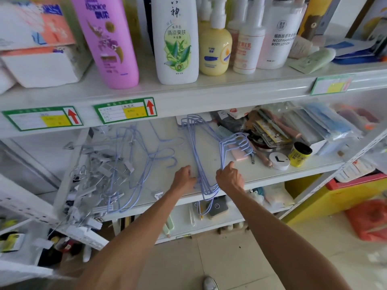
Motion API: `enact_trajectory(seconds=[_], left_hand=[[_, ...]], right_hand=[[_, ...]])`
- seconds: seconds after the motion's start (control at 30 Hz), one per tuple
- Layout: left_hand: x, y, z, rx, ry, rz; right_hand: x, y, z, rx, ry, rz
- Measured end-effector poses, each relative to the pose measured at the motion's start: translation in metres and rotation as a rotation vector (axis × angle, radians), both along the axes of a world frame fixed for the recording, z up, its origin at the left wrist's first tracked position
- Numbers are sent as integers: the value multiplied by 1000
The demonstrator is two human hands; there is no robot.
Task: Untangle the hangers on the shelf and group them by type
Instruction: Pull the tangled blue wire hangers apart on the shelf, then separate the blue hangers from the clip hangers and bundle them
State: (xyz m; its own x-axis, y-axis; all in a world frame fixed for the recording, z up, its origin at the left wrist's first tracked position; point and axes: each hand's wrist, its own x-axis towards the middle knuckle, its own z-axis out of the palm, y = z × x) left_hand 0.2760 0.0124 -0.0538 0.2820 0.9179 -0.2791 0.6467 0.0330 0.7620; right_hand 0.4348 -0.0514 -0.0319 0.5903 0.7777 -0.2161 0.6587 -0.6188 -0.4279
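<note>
Stacked lilac wire hangers [198, 160] lie on the shelf [272, 172] (hooks pointing right), tangled grey clip hangers [104, 166] to their left.

On shelf [261, 174]: clip hangers [100, 164] left, wire hanger stack [195, 155] ctr, misc bits [272, 135] right.

Pink bottle [106, 40] reads "Rejoice"; white bottle [279, 32] reads "NICOTINAMIDE BODY LOTION"; shelf tags [125, 110] carry red up-arrows.
</note>
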Motion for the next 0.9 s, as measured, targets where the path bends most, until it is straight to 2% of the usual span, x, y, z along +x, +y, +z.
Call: enact_trajectory(seconds=[0.23, 0.37, 0.43, 0.53, 0.6, 0.73, 0.83, 0.9], left_hand=[[-64, -6, 8, 124, -47, 19], [-110, 2, 21, 283, 7, 96], [-133, 7, 23, 377, 185, 86], [-163, 13, 27, 394, 597, 25], [-174, 18, 29, 337, 692, -38], [-184, 28, 34, 260, 674, -132], [-193, 34, 33, 198, 548, -113], [-201, 39, 32, 226, 463, -72]], right_hand=[[-43, -10, 5, 153, -68, -33], [-83, 3, 17, 191, -59, 85], [-105, 15, 21, 172, -17, 164], [-137, 42, 14, 149, 76, 274], [-154, 63, 4, 77, 190, 329], [-181, 101, -15, -68, 320, 361], [-203, 112, -15, -117, 331, 413], [-214, 113, -12, -161, 353, 426]])
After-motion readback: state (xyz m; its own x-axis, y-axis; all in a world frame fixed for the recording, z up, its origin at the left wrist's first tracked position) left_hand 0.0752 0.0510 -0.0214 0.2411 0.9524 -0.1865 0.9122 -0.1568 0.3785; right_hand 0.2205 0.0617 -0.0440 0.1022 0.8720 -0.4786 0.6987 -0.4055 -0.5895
